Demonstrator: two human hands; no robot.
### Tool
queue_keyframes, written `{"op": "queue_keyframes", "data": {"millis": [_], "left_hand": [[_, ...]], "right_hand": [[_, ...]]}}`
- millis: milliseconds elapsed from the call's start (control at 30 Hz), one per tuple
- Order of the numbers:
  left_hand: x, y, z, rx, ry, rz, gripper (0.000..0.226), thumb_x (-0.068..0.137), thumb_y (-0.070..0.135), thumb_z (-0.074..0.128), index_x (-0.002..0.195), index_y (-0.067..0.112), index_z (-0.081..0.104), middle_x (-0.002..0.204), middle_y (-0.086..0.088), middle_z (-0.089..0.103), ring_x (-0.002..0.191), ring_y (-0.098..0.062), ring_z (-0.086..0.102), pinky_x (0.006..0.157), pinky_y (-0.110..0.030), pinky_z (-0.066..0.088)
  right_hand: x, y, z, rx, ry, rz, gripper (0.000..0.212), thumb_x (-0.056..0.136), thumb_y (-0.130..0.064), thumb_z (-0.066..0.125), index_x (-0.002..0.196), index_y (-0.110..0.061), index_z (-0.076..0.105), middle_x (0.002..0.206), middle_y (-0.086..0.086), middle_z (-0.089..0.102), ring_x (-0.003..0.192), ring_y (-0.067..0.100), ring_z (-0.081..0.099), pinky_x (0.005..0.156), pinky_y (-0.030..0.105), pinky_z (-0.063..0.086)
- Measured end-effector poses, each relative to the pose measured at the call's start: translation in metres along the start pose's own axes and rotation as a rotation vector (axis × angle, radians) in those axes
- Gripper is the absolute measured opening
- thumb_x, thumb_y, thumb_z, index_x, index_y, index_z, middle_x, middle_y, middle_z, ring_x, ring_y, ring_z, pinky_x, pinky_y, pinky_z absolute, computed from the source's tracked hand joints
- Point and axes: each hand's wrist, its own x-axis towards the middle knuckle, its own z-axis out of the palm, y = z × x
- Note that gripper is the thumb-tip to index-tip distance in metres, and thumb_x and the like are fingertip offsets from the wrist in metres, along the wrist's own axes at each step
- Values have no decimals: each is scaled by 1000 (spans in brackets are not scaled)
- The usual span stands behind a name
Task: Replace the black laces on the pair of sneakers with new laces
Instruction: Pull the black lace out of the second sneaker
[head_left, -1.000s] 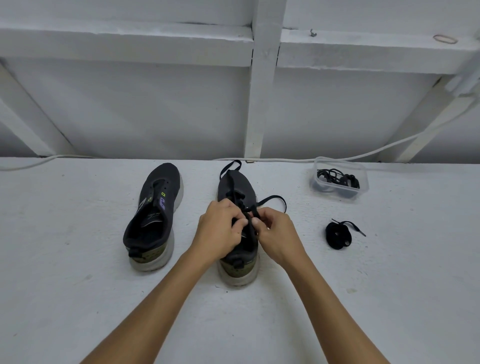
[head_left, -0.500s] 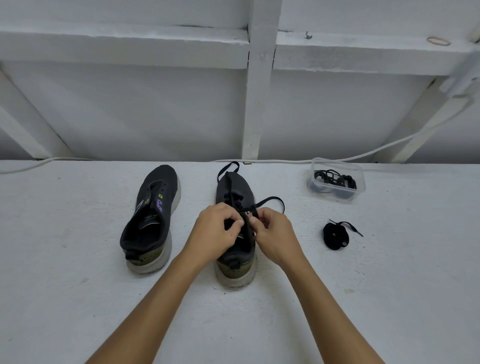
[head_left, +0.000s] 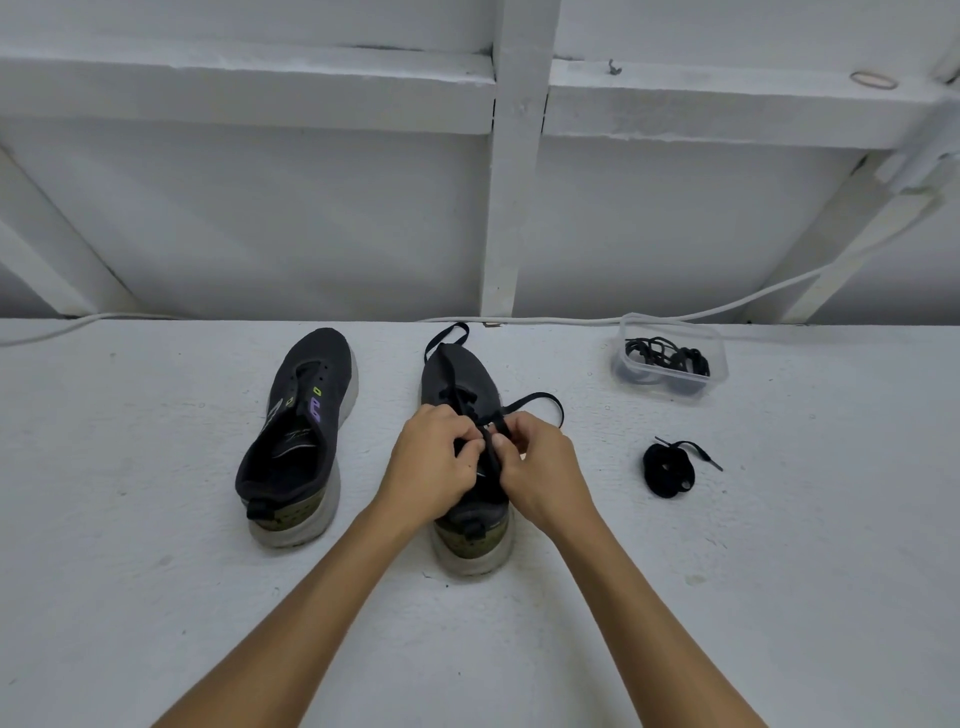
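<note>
Black lace (head_left: 524, 404) on the right-side sneaker (head_left: 464, 384) is pinched by both the left hand (head_left: 434, 465) and right hand (head_left: 540, 467) over the shoe's middle. A clear plastic tub (head_left: 714, 358) at back right holds tangled black laces. A coiled lace (head_left: 667, 470) lies right of the hands; the unlaced sneaker (head_left: 301, 431) stands left.

Both forearms reach forward, converging. Left hand (head_left: 434, 462) and right hand (head_left: 540, 467) almost touch, knuckles up, fingers curled, each pinching the lace (head_left: 524, 404).
</note>
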Motion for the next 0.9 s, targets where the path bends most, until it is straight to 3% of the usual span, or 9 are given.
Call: {"op": "queue_keyframes", "data": {"millis": [133, 233, 333, 400, 500, 600, 667, 733, 900], "left_hand": [[0, -3, -3, -90, -32, -4, 9, 91, 18, 67, 85, 17, 74, 88, 9, 61, 89, -10, 52, 77, -12, 37], [-2, -10, -6, -161, -36, 5, 3, 88, 21, 73, 89, 21, 76, 94, 15, 62, 91, -1, 58, 82, -12, 42], [-9, -16, -13, -383, 75, -46, 10, 84, 21, 78, 94, 23, 77, 101, 14, 65, 101, -2, 62, 86, -14, 48], [-15, -19, -15, -454, 116, -115, 8, 86, 21, 76, 94, 24, 76, 101, 12, 66, 102, -3, 63, 86, -19, 53], [-21, -25, -15, -594, 113, -281, 15, 97, 30, 62, 91, 30, 76, 100, 10, 69, 100, -4, 65, 91, -26, 53], [-19, -29, -15, -519, 88, -311, 17, 98, 28, 61, 93, 33, 76, 101, 13, 69, 98, 0, 64, 95, -26, 50], [-14, -26, -19, -435, 63, -297, 13, 92, 23, 68, 89, 33, 77, 99, 15, 69, 95, 8, 61, 85, -10, 44], [-8, -22, -22, -421, 37, -305, 11, 88, 24, 74, 82, 32, 78, 95, 15, 69, 90, 9, 61, 76, -3, 41], [8, -21, -21, -261, -1, -306, 9, 91, 27, 68, 83, 25, 72, 88, 13, 68, 84, 1, 62, 79, -19, 50]], "right_hand": [[5, 2, -5, 42, -48, 25, 13, 101, -21, 58, 92, -17, 68, 78, -4, 68, 69, 3, 60, 63, 14, 47], [9, 1, -12, 224, -103, 105, 13, 105, -19, 50, 96, -17, 60, 82, 1, 69, 76, 11, 67, 75, 32, 60], [7, 5, -13, 436, 40, 193, 14, 107, -14, 46, 99, -10, 58, 84, 8, 68, 73, 12, 71, 70, 30, 61], [4, 11, -11, 638, 214, 320, 16, 106, -17, 48, 112, -6, 58, 92, 11, 70, 75, 10, 74, 68, 26, 60], [-1, 12, -12, 901, 318, 459, 52, 104, -26, 54, 149, -7, 35, 106, 9, 73, 89, 14, 76, 79, 30, 60], [-14, 7, -10, 740, 226, 413, 76, 102, -37, 56, 160, -9, 14, 112, 4, 74, 100, 15, 74, 92, 34, 58], [-23, 1, -7, 485, 128, 276, 64, 99, -39, 60, 156, -19, 36, 109, -5, 75, 111, 14, 69, 98, 32, 55], [-27, -3, 1, 312, 0, 144, 40, 98, -37, 62, 137, -30, 62, 119, -23, 70, 123, -1, 59, 106, 22, 48], [-24, -4, 7, 158, -54, 40, 34, 104, -29, 52, 137, -27, 63, 139, -16, 60, 130, -7, 48, 105, 8, 33]]}}
